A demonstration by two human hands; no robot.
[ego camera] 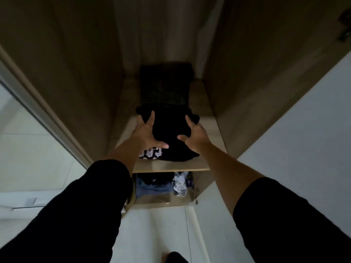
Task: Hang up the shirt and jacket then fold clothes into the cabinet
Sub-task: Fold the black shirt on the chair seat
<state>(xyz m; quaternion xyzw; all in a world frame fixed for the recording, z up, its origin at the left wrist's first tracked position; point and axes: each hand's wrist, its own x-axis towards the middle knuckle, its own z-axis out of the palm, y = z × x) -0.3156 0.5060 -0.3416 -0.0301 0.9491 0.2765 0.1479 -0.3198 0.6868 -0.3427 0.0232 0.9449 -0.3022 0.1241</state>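
Head view: both hands, left hand [146,132] and right hand [195,136], spread flat on folded black clothes [169,130], settling them onto cabinet shelf [171,166]; next, letting go.

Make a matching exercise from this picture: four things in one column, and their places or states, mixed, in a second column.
Things:
1. folded black garment with white print
2. dark folded garment
3. blue denim clothes
4. left hand

Places or states:
A. on the lower shelf
B. at the back of the wooden upper shelf
C. at the front of the upper shelf, between both hands
D. fingers spread on the black garment's left side

Pairs: 1-C, 2-B, 3-A, 4-D
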